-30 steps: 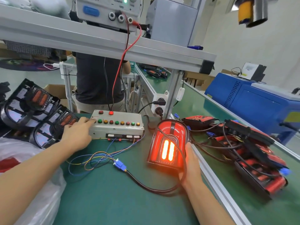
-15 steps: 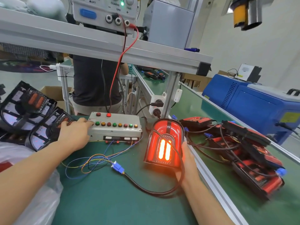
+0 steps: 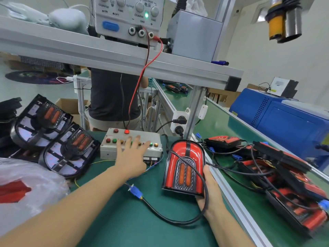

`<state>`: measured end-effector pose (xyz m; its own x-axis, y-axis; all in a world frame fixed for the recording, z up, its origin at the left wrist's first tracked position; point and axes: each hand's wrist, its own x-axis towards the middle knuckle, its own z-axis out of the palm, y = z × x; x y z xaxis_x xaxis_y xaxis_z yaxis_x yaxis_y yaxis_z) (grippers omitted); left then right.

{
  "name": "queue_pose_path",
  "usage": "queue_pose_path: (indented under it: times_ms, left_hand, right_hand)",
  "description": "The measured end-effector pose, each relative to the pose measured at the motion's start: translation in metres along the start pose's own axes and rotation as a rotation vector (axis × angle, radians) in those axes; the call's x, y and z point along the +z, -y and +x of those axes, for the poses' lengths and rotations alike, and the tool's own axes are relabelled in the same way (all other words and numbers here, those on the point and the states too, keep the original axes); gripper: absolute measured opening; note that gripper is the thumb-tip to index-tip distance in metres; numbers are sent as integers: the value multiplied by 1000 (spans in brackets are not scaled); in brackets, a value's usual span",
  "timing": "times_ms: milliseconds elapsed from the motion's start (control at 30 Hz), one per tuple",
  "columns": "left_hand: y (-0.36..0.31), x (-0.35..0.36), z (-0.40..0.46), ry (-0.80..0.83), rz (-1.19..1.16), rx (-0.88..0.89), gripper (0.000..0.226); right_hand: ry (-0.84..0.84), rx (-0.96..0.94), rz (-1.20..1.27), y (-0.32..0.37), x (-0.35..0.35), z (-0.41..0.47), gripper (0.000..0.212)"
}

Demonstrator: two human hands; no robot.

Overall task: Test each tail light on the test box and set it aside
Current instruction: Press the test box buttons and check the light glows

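- Lamp (image 3: 185, 168) stands propped on the table (image 3: 110, 220), lens toward the camera, long axis running up and away from the person, rounded end farthest, flat end nearest.
- Right hand (image 3: 209, 189) grips the lamp along its lower right edge, thumb up the side; the rest of the fingers are hidden behind the housing.
- Left hand (image 3: 130, 158) lies flat, fingers spread and straight, over the button row of the test box (image 3: 110, 148). Fingertips are on or just above the middle buttons; which button cannot be told.
- Test box sits just left of the lamp and slightly farther back; one red lamp on its top row is lit.
- Cable (image 3: 169, 217) runs from the lamp down round the right wrist to the blue plug (image 3: 135, 191), which lies between the two forearms, nearer the left hand.
- Judgement: testing is mid-course, lamp not yet unplugged or set aside.
- Stacked lamps (image 3: 277, 177) lie right of the held lamp, across the table rail; face-down housings (image 3: 53, 138) lie left of the box.
- Judgement: the right hand is nearer the right-hand pile, the left hand nearer the plug and buttons.
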<state>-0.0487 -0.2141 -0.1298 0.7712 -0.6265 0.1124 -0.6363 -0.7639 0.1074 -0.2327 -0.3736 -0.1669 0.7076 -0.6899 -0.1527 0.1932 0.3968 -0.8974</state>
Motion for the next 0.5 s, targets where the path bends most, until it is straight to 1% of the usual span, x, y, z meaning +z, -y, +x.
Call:
queue_pose_path:
  times_ms: [100, 133, 167, 267, 400, 500]
  left_hand:
    - [-27, 7, -2, 16, -7, -28, 89]
    - [-28, 7, 0, 19, 1, -58, 91]
    - [-29, 9, 2, 15, -2, -89, 92]
    - [-31, 11, -1, 7, -5, -149, 94]
    - [-21, 12, 5, 8, -63, -208, 92]
    - [-19, 10, 7, 33, -86, -208, 92]
  right_hand:
    - [36, 25, 73, -4, -5, 5, 46]
    - [70, 27, 83, -3, -5, 5, 44]
    - [58, 4, 80, -3, -5, 5, 41]
    - [94, -19, 107, -4, -5, 7, 33]
    - [91, 8, 125, -3, -1, 5, 42]
    - [81, 5, 116, -2, 0, 4, 45]
